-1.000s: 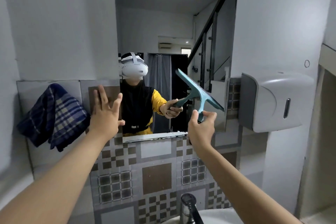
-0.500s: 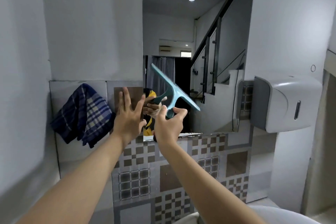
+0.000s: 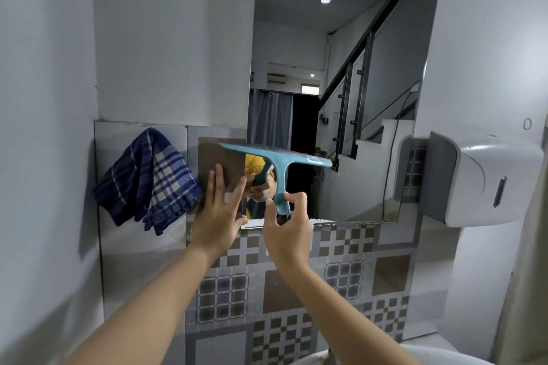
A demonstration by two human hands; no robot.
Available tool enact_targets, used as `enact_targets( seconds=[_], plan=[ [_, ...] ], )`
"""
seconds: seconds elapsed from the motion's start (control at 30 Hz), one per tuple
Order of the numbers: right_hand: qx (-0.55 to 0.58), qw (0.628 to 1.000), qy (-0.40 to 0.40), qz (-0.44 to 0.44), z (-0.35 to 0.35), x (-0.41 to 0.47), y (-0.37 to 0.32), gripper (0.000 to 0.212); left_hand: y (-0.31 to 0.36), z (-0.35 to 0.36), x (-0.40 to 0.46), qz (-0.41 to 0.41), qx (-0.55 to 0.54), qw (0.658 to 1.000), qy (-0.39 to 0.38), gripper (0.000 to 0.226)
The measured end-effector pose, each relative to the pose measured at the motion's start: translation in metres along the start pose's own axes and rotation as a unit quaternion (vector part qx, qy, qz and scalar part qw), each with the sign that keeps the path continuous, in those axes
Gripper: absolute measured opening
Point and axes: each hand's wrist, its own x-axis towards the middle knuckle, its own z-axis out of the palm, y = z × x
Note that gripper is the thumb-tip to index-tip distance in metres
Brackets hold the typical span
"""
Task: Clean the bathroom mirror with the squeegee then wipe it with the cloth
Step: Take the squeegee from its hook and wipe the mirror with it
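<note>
A tall mirror (image 3: 341,68) hangs on the wall ahead, above patterned tiles. My right hand (image 3: 287,225) grips the handle of a teal squeegee (image 3: 277,160), whose blade lies almost level against the mirror's lower left part. My left hand (image 3: 218,210) is flat against the tiles beside the mirror's bottom left corner, fingers spread, holding nothing. A blue and white checked cloth (image 3: 148,178) hangs on the wall to the left of my left hand.
A grey and white dispenser (image 3: 480,178) sticks out from the wall just right of the mirror. A white wall closes in on the left. The rim of a white basin (image 3: 415,354) shows at the bottom right.
My right hand has moved the squeegee from the mirror's right side to its lower left, and the blade has turned from slanted to almost level. My view has shifted left.
</note>
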Motion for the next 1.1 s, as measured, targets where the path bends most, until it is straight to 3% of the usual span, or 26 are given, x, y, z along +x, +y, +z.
enact_targets(
  seconds=[0.37, 1.03, 1.1],
  plan=[
    [-0.131, 0.987, -0.042, -0.084, -0.054, 0.032, 0.036, 0.024, -0.006, 0.009, -0.009, 0.016, 0.002, 1.000, -0.002, 0.089],
    [-0.244, 0.950, -0.063, -0.182, -0.117, 0.078, 0.080, 0.030, -0.024, -0.013, -0.015, -0.019, 0.032, 0.999, -0.021, 0.082],
    [-0.239, 0.957, -0.059, -0.151, -0.174, 0.104, 0.134, 0.030, 0.032, 0.031, 0.000, 0.010, 0.056, 0.998, -0.031, 0.082]
  ],
)
